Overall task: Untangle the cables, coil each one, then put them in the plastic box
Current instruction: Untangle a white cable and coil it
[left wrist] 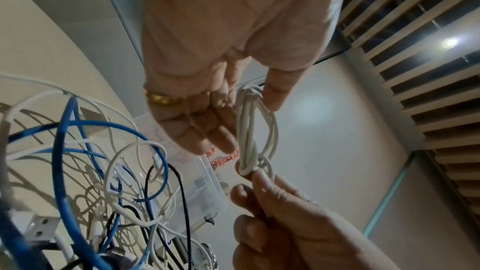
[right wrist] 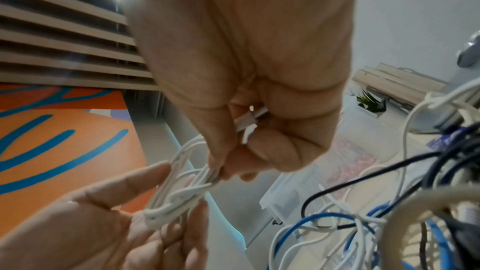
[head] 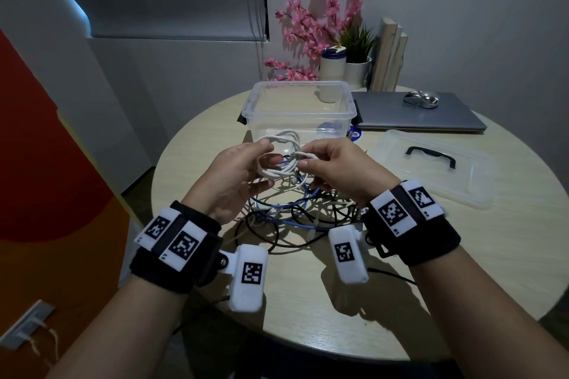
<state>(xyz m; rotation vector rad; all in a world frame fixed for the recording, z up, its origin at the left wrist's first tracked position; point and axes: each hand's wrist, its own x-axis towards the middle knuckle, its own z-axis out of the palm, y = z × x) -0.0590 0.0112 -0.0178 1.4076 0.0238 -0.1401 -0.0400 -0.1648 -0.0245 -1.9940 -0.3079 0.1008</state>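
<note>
A white cable, wound into a small coil of several thin, matte loops, is held above the table near the centre of the head view, just in front of the plastic box. The coil is supported by the left hand, its fingers nearly straight behind the loops and the thumb pressed on their top. The other side of the coil is pinched by the right hand, whose fingers are curled tightly, with a white plug tucked inside the fist in the right wrist view. Below the hands, a tangle of cables in blue, black and white is spread on the table. The clear box stands open, its lid lying at the right.
</note>
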